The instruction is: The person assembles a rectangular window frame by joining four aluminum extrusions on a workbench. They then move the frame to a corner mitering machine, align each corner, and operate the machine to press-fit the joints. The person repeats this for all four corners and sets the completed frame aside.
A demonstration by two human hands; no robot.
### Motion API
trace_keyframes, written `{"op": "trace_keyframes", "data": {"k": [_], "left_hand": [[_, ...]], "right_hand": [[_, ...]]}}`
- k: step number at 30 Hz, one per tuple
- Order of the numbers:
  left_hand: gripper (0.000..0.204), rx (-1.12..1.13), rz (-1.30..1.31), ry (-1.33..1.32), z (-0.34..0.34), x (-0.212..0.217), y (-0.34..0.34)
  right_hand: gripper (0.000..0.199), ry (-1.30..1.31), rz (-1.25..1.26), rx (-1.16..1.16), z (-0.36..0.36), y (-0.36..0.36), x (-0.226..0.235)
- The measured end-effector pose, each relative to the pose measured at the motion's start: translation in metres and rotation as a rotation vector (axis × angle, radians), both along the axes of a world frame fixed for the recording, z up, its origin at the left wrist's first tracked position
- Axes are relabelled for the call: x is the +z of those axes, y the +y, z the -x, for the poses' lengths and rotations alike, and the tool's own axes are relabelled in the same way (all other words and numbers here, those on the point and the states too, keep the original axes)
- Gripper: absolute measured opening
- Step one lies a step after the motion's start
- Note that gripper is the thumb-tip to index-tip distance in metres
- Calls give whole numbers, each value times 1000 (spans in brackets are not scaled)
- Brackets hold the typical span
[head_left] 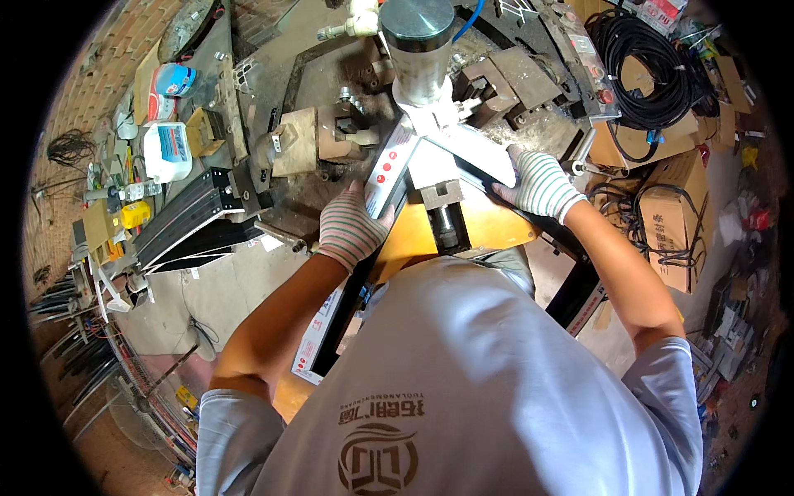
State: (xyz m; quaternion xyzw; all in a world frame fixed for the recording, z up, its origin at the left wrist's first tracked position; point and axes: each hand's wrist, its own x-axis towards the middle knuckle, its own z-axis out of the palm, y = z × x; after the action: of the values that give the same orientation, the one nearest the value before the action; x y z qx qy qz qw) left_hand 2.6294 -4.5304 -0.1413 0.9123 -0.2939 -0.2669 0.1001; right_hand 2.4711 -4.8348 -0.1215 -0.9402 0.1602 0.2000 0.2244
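Note:
Two long aluminium profiles meet in a V under a shiny metal cylinder [418, 66] on the machine. My left hand [354, 225], in a white glove with thin stripes, is closed round the left profile [390, 172], which has a white film with red dots. On the other arm of the V, my right hand [539, 183], gloved alike, grips the right profile [484, 157]. Both profiles run back past my body at either side. Between them sits a notched metal block [442, 195] in front of a yellow plate [407, 240]. The corner where the profiles join is partly hidden by glare.
Metal blocks [298, 142] and bolts are fixed on the machine's dark table around the cylinder. At left stand a white jug [167, 152] and black profiles [186, 217]. Coiled black hose [641, 70] and a cardboard box [672, 217] lie at right. A metal handle [585, 157] sticks out near my right hand.

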Motion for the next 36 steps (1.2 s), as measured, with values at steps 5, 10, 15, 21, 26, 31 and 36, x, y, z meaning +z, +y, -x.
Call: {"op": "trace_keyframes", "data": {"k": [5,10,15,21,26,31,36], "left_hand": [[63,26,-76,48,0,15,-7],[60,19,-29,12,3,10,-8],[59,32,-5,8,5,11,-11],[58,19,1,-20,5,7,-10],[60,27,0,-10,6,8,-12],[61,31,-29,2,5,11,-11],[61,31,-27,24,4,6,-7]], "right_hand": [[58,-25,-1,-6,2,-1,-5],[56,-68,-3,9,4,-7,1],[56,-65,-6,16,4,-9,6],[57,-61,2,20,3,-10,6],[59,-85,12,23,4,-10,6],[59,-28,8,3,3,-7,8],[60,41,-17,-22,-2,-3,20]]}}
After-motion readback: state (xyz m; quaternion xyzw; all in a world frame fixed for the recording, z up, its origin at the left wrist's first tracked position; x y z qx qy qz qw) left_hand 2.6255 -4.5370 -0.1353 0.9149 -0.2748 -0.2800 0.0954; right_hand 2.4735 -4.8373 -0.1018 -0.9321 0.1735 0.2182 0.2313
